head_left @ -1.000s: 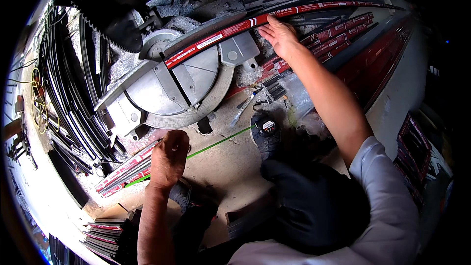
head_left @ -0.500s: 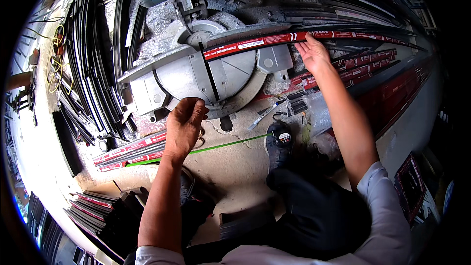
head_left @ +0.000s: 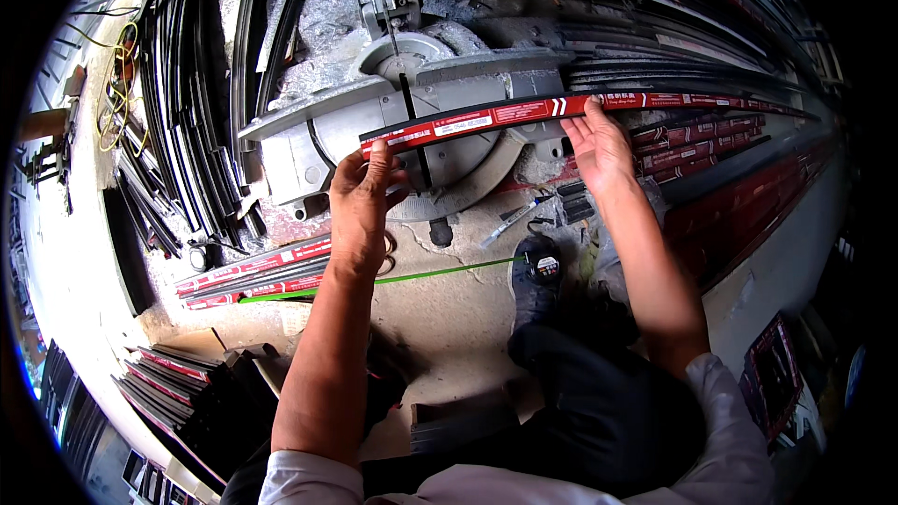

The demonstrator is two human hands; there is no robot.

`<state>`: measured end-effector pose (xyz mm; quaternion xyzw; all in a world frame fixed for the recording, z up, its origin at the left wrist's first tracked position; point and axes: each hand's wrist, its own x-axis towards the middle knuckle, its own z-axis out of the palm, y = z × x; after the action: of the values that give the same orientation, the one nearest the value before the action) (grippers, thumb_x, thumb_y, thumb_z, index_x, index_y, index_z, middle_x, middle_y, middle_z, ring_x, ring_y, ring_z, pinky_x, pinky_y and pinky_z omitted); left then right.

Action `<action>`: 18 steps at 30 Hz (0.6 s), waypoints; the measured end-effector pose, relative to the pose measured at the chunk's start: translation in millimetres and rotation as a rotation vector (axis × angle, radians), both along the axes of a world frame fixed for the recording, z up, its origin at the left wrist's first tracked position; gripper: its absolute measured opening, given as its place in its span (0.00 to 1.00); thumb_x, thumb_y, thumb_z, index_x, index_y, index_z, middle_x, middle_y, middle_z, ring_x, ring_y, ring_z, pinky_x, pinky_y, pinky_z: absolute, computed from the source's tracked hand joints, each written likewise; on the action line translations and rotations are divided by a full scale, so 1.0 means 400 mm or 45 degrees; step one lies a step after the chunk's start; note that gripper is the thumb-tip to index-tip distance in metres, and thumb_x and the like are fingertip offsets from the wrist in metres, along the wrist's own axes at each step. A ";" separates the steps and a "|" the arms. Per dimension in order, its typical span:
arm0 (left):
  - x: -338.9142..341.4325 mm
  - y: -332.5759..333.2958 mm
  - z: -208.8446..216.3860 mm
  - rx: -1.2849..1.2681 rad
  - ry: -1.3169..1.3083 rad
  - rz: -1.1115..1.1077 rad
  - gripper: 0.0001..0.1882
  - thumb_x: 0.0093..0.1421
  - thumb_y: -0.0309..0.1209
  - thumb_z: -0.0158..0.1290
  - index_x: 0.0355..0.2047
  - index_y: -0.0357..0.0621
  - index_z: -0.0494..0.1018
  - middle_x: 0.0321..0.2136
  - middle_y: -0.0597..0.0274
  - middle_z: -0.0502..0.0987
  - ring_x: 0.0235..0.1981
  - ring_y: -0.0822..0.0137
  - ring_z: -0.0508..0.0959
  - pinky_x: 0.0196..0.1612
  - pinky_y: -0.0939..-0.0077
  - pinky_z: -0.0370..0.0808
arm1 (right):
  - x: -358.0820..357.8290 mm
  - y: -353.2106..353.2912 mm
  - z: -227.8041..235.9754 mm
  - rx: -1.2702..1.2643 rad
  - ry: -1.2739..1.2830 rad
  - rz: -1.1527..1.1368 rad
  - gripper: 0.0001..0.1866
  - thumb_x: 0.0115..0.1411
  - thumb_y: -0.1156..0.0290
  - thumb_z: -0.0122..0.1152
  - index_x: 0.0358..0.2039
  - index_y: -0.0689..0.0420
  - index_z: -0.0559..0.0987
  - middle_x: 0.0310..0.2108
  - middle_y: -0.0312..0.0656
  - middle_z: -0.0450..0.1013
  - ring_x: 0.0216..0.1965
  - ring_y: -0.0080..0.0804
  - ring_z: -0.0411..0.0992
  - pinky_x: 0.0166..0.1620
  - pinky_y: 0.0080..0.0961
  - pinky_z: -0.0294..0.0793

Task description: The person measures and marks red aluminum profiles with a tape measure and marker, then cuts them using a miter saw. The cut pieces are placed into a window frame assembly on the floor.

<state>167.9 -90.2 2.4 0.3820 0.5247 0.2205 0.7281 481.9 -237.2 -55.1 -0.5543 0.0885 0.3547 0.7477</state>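
Note:
Across the miter saw (head_left: 337, 131) lies a long black metal strip with a red printed face (head_left: 524, 113), held over the round saw table in front of the fence. My left hand (head_left: 363, 201) pinches its left end, thumb on the red face. Further right, my right hand (head_left: 601, 145) grips the same strip with the thumb on top and the fingers beneath. Beyond my right hand the strip runs on to the far right. The saw's blade and guard (head_left: 382, 0) stand raised behind the fence.
A tape measure (head_left: 543, 267) rests by my foot, its green blade (head_left: 449, 273) pulled out leftward over short red-faced strips (head_left: 253, 262). A marker pen (head_left: 510, 223) lies near it. Black strips (head_left: 187, 112) are heaped at the left; more red-faced ones (head_left: 697, 136) lie right.
My left hand has gone from empty to holding the strip's left end. The strip has come toward me and left, away from the fence. My right hand keeps its hold.

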 end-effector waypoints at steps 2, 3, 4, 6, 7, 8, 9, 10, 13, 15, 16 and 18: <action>-0.020 0.005 -0.015 -0.075 -0.059 0.121 0.22 0.72 0.49 0.59 0.52 0.44 0.76 0.41 0.63 0.82 0.42 0.70 0.82 0.50 0.68 0.80 | -0.051 0.007 0.029 0.022 0.014 0.015 0.13 0.65 0.63 0.74 0.43 0.54 0.79 0.46 0.40 0.79 0.52 0.38 0.77 0.61 0.44 0.76; -0.032 0.007 -0.016 -0.128 -0.112 0.192 0.16 0.73 0.45 0.59 0.50 0.47 0.77 0.38 0.65 0.83 0.39 0.71 0.83 0.49 0.68 0.81 | -0.076 0.010 0.041 0.048 0.017 0.039 0.13 0.65 0.63 0.74 0.42 0.53 0.79 0.46 0.39 0.80 0.53 0.38 0.77 0.61 0.44 0.76; -0.046 0.010 -0.023 -0.154 -0.201 0.283 0.14 0.72 0.43 0.59 0.47 0.48 0.78 0.37 0.66 0.83 0.38 0.70 0.84 0.47 0.68 0.83 | -0.103 0.021 0.058 0.015 0.012 0.028 0.12 0.65 0.62 0.74 0.40 0.51 0.79 0.45 0.38 0.80 0.52 0.37 0.78 0.61 0.44 0.76; -0.077 0.018 -0.035 -0.127 -0.286 0.312 0.11 0.72 0.41 0.60 0.46 0.48 0.78 0.35 0.67 0.84 0.37 0.70 0.86 0.45 0.70 0.84 | -0.127 0.020 0.052 0.054 0.034 0.057 0.11 0.66 0.62 0.73 0.37 0.50 0.78 0.44 0.38 0.80 0.51 0.36 0.78 0.61 0.43 0.76; -0.089 0.020 -0.029 -0.120 -0.240 0.340 0.11 0.71 0.40 0.61 0.45 0.48 0.78 0.34 0.67 0.84 0.37 0.69 0.86 0.43 0.73 0.84 | -0.138 0.020 0.055 0.068 0.046 0.094 0.11 0.66 0.62 0.73 0.35 0.49 0.77 0.44 0.37 0.80 0.50 0.35 0.78 0.61 0.43 0.77; -0.116 0.031 -0.037 -0.121 -0.231 0.346 0.11 0.72 0.40 0.60 0.45 0.47 0.78 0.34 0.67 0.84 0.37 0.70 0.86 0.43 0.74 0.83 | -0.154 0.025 0.060 0.079 0.070 0.125 0.11 0.67 0.62 0.73 0.34 0.49 0.78 0.43 0.37 0.80 0.48 0.35 0.79 0.60 0.43 0.78; -0.141 0.042 -0.047 -0.110 -0.245 0.353 0.10 0.71 0.39 0.61 0.43 0.47 0.78 0.34 0.67 0.84 0.36 0.70 0.86 0.42 0.76 0.84 | -0.168 0.025 0.063 0.073 0.080 0.184 0.11 0.67 0.62 0.72 0.34 0.50 0.78 0.43 0.38 0.80 0.48 0.35 0.79 0.59 0.42 0.78; -0.160 0.052 -0.049 -0.095 -0.256 0.362 0.09 0.70 0.38 0.62 0.42 0.47 0.79 0.34 0.67 0.84 0.34 0.70 0.86 0.40 0.77 0.84 | -0.184 0.025 0.067 0.071 0.093 0.247 0.11 0.67 0.62 0.72 0.34 0.50 0.78 0.42 0.38 0.80 0.47 0.35 0.80 0.59 0.42 0.79; -0.218 0.075 -0.058 -0.054 -0.251 0.379 0.08 0.71 0.36 0.61 0.40 0.46 0.79 0.33 0.66 0.84 0.34 0.70 0.86 0.40 0.77 0.85 | -0.236 -0.010 0.086 -0.087 -0.108 0.464 0.13 0.69 0.61 0.70 0.42 0.56 0.79 0.40 0.38 0.80 0.45 0.32 0.81 0.54 0.31 0.81; -0.246 0.097 -0.049 -0.033 -0.265 0.388 0.08 0.72 0.36 0.60 0.40 0.45 0.79 0.33 0.65 0.84 0.34 0.69 0.86 0.41 0.76 0.85 | -0.269 -0.065 0.056 -0.166 -0.393 0.617 0.13 0.71 0.65 0.67 0.49 0.59 0.77 0.40 0.36 0.78 0.42 0.25 0.79 0.49 0.23 0.80; -0.271 0.117 -0.058 -0.028 -0.283 0.392 0.08 0.72 0.36 0.60 0.41 0.45 0.79 0.33 0.65 0.84 0.34 0.70 0.86 0.41 0.77 0.85 | -0.280 -0.110 0.031 -0.204 -0.592 0.729 0.12 0.69 0.68 0.68 0.48 0.60 0.77 0.38 0.37 0.78 0.40 0.24 0.79 0.46 0.24 0.79; -0.370 0.166 -0.087 -0.020 -0.267 0.368 0.07 0.74 0.34 0.57 0.45 0.46 0.80 0.36 0.64 0.85 0.38 0.69 0.86 0.43 0.77 0.84 | -0.318 -0.170 0.053 -0.492 -1.070 1.021 0.13 0.66 0.70 0.69 0.47 0.60 0.77 0.38 0.42 0.78 0.40 0.31 0.80 0.46 0.29 0.78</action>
<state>19.9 -23.7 -32.3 0.2719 0.4971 0.3572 0.7425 354.6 -305.2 -34.0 -0.7625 -0.3669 0.3369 0.4128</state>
